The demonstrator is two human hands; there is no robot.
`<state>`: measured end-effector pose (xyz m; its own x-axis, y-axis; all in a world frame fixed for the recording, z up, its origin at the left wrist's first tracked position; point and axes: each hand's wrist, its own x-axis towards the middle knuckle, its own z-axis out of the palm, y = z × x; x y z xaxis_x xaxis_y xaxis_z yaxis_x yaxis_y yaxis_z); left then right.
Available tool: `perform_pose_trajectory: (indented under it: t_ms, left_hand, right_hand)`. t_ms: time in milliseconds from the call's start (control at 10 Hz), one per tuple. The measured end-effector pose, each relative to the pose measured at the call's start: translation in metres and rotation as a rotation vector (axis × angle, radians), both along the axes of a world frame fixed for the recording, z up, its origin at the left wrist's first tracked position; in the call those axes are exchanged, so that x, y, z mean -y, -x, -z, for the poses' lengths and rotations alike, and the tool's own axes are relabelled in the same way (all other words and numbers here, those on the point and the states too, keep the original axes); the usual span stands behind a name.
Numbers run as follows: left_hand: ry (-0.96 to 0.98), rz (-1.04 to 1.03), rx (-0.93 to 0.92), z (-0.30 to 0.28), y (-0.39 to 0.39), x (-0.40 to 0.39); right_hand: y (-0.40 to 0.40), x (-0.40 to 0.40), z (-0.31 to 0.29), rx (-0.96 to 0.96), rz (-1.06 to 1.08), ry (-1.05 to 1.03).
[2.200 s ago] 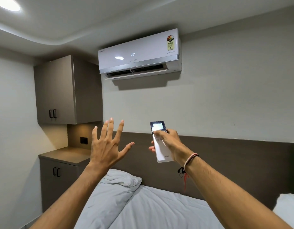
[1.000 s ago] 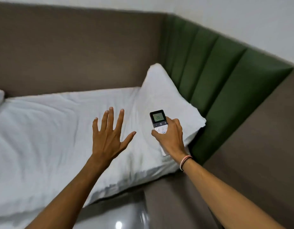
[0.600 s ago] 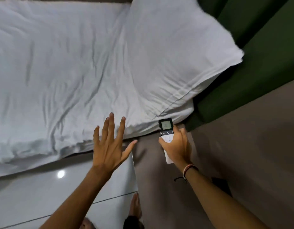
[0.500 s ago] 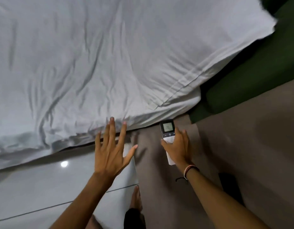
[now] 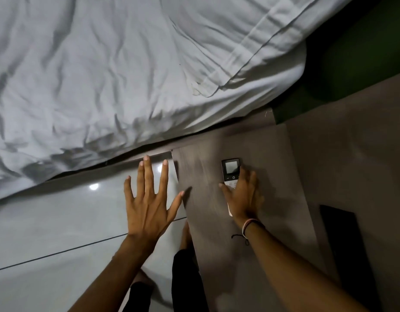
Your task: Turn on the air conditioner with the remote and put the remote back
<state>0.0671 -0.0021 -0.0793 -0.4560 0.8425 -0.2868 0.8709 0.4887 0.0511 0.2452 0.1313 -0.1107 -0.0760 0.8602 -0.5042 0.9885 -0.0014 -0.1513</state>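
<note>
A brown bedside surface [image 5: 257, 154] sits beside the white bed [image 5: 127, 70]. On it, the right hand [image 5: 245, 197] clasps the remote [image 5: 230, 171], seemingly about to release; the left hand [image 5: 149, 199] hovers spread, empty

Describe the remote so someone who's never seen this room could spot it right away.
Find the white bed, then the brown side table beside its edge. The remote lies there under the right hand: slim, white, with a small grey screen in a black top end, the only gadget on that surface.
</note>
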Motion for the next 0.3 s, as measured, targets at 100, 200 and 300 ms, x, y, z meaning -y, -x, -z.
perform_pose_trajectory:
  t_ms: [100,200,300]
  left_hand:
    - [-0.008,0.012,-0.009,-0.005,0.006,-0.004]
    - [-0.048,0.015,-0.046,-0.020,0.022,-0.004]
    - [-0.098,0.006,-0.055,-0.048,0.039,-0.005]
  right_hand:
    - [-0.001,0.002,-0.002,0.041,-0.027,-0.001]
    - [0.001,-0.001,-0.019,0.010,-0.070,-0.057]
    - [0.009,-0.006,-0.044,0.021,-0.218,-0.192]
